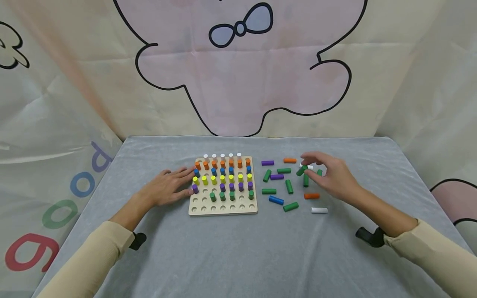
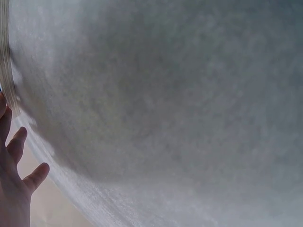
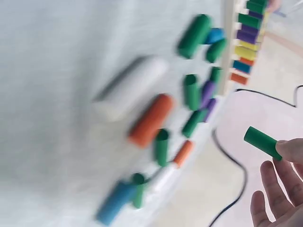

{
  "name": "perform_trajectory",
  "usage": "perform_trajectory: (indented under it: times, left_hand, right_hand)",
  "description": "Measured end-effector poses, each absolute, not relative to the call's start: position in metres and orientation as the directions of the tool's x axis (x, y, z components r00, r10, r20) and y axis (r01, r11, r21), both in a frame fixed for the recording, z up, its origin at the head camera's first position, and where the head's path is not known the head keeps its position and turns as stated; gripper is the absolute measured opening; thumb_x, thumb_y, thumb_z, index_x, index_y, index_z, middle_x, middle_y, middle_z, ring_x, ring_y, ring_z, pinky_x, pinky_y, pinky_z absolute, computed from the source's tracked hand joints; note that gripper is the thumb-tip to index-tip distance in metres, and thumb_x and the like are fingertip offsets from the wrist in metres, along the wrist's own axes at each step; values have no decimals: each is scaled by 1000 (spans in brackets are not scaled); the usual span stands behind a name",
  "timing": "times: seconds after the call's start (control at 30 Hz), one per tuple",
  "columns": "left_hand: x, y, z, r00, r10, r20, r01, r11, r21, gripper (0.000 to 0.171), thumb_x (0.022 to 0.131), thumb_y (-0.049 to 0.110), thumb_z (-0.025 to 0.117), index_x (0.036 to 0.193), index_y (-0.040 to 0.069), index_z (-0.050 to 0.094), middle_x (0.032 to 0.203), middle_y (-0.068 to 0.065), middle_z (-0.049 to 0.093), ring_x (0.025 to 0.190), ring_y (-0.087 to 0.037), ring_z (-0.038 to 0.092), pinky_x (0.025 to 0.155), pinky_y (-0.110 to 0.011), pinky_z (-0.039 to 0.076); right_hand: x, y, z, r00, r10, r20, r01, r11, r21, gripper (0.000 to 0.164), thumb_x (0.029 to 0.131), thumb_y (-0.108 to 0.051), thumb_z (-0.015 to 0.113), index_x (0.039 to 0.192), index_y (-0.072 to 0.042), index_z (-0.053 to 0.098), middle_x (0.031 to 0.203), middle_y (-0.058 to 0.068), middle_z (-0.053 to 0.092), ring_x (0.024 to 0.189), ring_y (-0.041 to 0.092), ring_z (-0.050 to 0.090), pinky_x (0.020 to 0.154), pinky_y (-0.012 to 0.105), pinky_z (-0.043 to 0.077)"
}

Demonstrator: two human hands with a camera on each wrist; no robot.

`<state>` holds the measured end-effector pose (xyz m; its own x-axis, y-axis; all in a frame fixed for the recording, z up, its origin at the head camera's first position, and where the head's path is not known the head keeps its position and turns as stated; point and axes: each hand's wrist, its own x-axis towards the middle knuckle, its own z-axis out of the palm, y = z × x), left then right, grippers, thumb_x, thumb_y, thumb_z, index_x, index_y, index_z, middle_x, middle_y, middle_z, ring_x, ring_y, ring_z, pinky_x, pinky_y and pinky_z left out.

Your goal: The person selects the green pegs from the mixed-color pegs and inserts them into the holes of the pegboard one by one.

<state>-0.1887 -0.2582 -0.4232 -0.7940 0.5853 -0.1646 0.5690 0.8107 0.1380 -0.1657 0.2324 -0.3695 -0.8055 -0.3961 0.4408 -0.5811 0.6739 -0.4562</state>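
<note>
Pinching 1 green peg (image 1: pixel 301 171) btwn thumb & fingertips, the R hand (image 1: pixel 331 174) is raised over the R side of the table; its grip is narrow, abt the peg's own thickness. The peg is a short, smooth cylinder w/ flat ends, tilted, held near 1 end, the other end jutting free.

The L hand (image 1: pixel 167 188) is flat & relaxed, fingers spread wide, tips touching the L edge of a pegboard (image 1: pixel 223 211). From where I'm standing the board looks like pale wood: a squarish slab w/ rounded corners & shallow round holes. Standing pegs (image 1: pixel 222 179) fill much of it in colour rows; back to front: 5 white, then orange, blue, 7 yellow, purple, 4 green.

Loose pegs (image 1: pixel 290 206) lie scattered btwn the board & R hand, mostly green, + some purple, orange, white & blue.

All sits on a soft grey tablecloth (image 1: pixel 238 256), velvety w/ faint creases. Behind hangs a wrinkled cream backdrop (image 1: pixel 112 82) w/ a pink shape in thick black outline, incl. a bow (image 1: pixel 240 28). Both sleeves (image 1: pixel 89 252) are plain beige fabric.
</note>
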Motion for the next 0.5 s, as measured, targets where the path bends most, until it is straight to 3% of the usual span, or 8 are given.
perform_trajectory:
  times: [0.23,0.33,0.5]
  left_hand:
    - [-190,-258,-422,-789,593,-163,579,805,126,75,99,59,47,155,11,35,163,-8,27,146,-37,29,107,-66,30]
    - [-190,-258,-421,-787,594,-166,580,804,128,75,99,58,47,155,10,35,163,-8,26,147,-37,29,107,-66,31]
    - [-190,-259,-421,-785,598,-163,582,802,134,75,99,58,47,155,10,35,162,-9,27,146,-37,29,106,-66,31]
  right_hand:
    - [-171,208,-358,-790,-421,445,-609,620,-495,42,83,4,77,122,-8,64,106,2,74,96,17,68,84,25,49]
    - [-172,198,-356,-768,-441,464,-638,585,-500,42,83,4,77,121,-8,65,103,0,74,96,16,67,75,25,50]
    - [-171,180,-357,-742,-464,484,-671,530,-519,42,82,4,78,120,-7,65,103,4,74,97,18,69,80,40,55]
